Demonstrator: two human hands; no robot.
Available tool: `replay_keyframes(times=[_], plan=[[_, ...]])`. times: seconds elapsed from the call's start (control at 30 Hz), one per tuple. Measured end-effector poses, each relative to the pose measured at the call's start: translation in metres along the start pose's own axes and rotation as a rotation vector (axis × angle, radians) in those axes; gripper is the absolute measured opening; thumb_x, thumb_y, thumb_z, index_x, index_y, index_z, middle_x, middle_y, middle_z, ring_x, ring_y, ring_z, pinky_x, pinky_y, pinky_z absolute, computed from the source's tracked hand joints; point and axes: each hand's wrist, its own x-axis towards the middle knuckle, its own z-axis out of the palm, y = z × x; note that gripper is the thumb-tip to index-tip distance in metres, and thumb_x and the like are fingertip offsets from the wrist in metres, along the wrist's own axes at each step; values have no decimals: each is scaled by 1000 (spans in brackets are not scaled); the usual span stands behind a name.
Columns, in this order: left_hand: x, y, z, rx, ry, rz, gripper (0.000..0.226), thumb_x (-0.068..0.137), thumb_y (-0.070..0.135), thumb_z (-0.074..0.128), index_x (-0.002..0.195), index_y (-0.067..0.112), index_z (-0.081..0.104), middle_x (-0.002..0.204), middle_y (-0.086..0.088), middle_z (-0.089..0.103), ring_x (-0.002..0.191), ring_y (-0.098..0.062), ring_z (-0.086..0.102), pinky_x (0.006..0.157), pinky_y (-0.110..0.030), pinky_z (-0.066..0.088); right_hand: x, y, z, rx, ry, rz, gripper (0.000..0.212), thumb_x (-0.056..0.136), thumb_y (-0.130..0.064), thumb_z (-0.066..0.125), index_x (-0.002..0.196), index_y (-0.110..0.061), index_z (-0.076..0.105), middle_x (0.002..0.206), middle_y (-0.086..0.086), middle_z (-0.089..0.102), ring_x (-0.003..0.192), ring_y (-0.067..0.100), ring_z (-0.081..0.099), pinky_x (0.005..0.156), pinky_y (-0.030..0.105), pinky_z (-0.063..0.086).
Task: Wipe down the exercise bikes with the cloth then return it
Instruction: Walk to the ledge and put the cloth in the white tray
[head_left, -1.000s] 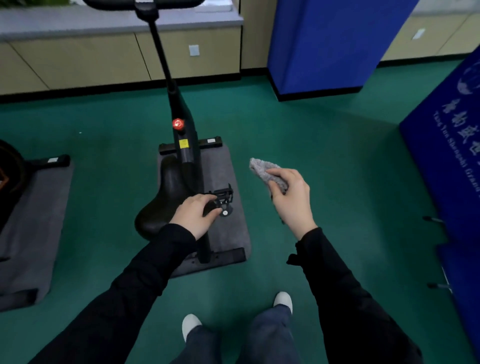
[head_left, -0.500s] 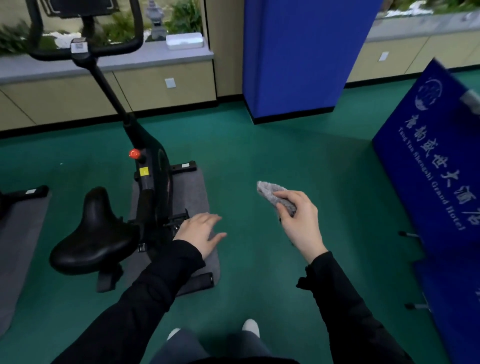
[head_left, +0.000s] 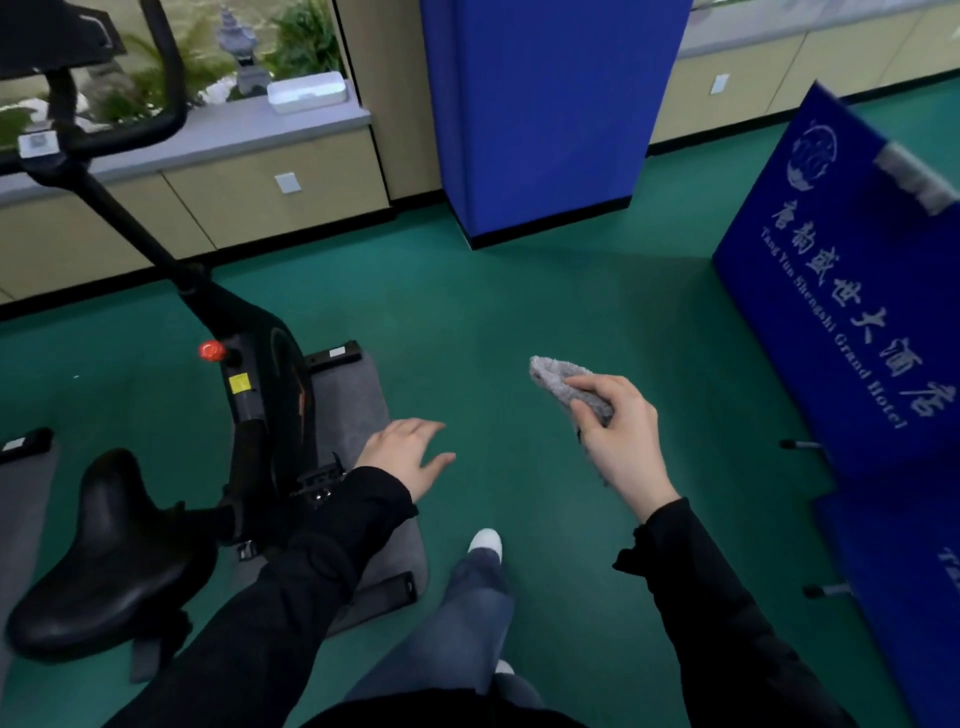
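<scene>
A black exercise bike (head_left: 260, 395) stands on a grey mat (head_left: 358, 410) at the left, its saddle (head_left: 104, 566) low in the frame and its handlebar (head_left: 156, 114) at the top left. My right hand (head_left: 623, 441) grips a bunched grey cloth (head_left: 566, 384) in the air over the green floor, right of the bike. My left hand (head_left: 410, 457) hovers with fingers spread and relaxed, just right of the bike's pedal (head_left: 322, 480), touching nothing.
A blue padded pillar (head_left: 545, 114) stands ahead. Blue hotel-branded panels (head_left: 852, 291) on metal feet line the right side. Beige cabinets with a grey sill (head_left: 234, 135) run along the far wall. A second grey mat (head_left: 21, 499) shows at the left edge.
My left hand has come off the pedal and opened. I have stepped rightward, so the bike slid to the left of the frame. The cloth stays in my right hand.
</scene>
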Motion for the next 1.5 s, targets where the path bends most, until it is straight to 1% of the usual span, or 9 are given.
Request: replay_keyframes(times=[0.17,0.27,0.43,0.67,0.9,1.07,1.2,1.33,1.5], plan=[[66,-5,-12,-72,39,-17,52,96,46,42,140,19,38,145,0,41,135,-19,33,107,-36,27,63,3,7,-41,-5,-28,23,86,-2,61,103,-13,71,103,-4,60,95,7,55,80,-5,31],[119,-18,-27,-116,75,-44,52,96,46,43,140,19,38,146,0,40,135,-19,33,108,-37,27,115,-2,23,-70,-27,-52,23,86,-2,61,103,-13,71,103,-4,60,94,7,55,81,-5,32],[198,-46,-57,-255,161,-122,52,95,44,44,140,18,39,145,-2,40,134,-20,33,110,-38,28,207,-19,53,-117,-160,-109,22,86,-1,62,103,-12,71,105,-4,61,94,5,56,81,-4,34],[260,-90,-86,-329,174,-232,53,95,44,44,141,17,38,146,-4,41,135,-22,32,110,-40,28,304,-33,93,-147,-243,-146,21,86,-2,63,103,-11,71,104,-3,60,91,-11,51,79,-6,32],[299,-123,-97,-398,209,-408,53,95,40,48,140,14,40,144,-9,43,134,-25,34,109,-40,29,386,-40,138,-135,-369,-215,21,85,-3,63,102,-12,72,103,-3,62,89,-3,53,81,-5,32],[345,-122,-106,-414,189,-485,53,95,40,47,141,14,38,144,-10,43,133,-25,36,108,-38,30,445,-30,158,-97,-448,-250,21,86,-3,63,102,-13,72,103,-5,62,92,2,56,83,-4,33],[407,-104,-131,-419,231,-529,53,95,40,47,141,16,37,142,-10,45,133,-25,36,107,-36,31,517,-19,153,-63,-444,-248,20,86,-4,63,103,-12,72,103,-3,62,90,1,55,80,-5,32],[471,-82,-160,-378,259,-503,53,94,40,49,141,16,39,139,-11,48,130,-26,39,106,-34,31,582,-9,143,-22,-437,-192,21,88,-5,62,106,-11,71,105,-4,59,96,6,55,79,-6,32],[542,-61,-188,-346,297,-471,52,95,38,49,141,17,38,140,-7,48,131,-24,38,107,-36,31,660,2,137,38,-441,-194,21,89,-5,61,107,-11,70,105,-6,57,95,4,53,78,-6,33]])
